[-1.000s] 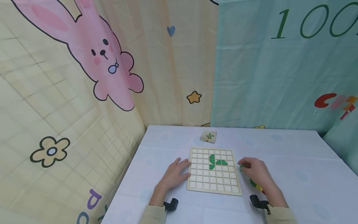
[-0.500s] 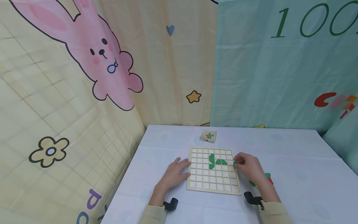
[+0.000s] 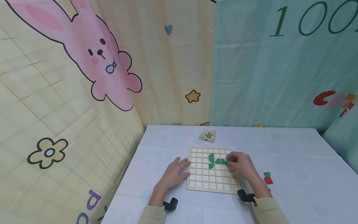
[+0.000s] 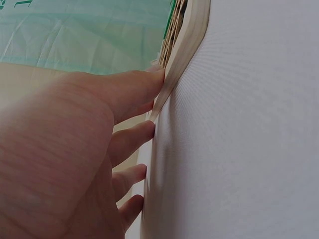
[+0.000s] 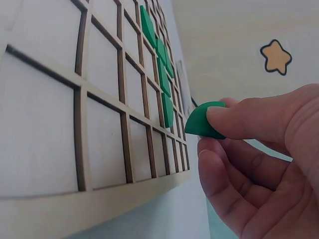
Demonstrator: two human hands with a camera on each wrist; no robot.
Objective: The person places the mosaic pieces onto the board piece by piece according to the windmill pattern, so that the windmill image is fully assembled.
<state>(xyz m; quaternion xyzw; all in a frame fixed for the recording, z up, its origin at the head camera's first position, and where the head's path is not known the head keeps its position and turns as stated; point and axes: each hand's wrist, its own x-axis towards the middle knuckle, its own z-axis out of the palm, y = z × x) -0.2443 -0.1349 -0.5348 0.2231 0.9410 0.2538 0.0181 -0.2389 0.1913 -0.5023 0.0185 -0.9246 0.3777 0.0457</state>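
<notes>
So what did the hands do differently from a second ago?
The right hand carried its green piece from the table beside the grid board leftward over the board's right cells, uncovering a green and a red piece on the table. The left hand stayed against the board's left edge; the placed green pieces did not move.

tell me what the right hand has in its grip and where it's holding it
The right hand pinches a green curved piece by its rim, thumb on top, just above the wooden grid board. The left hand only rests against the board's edge.
</notes>
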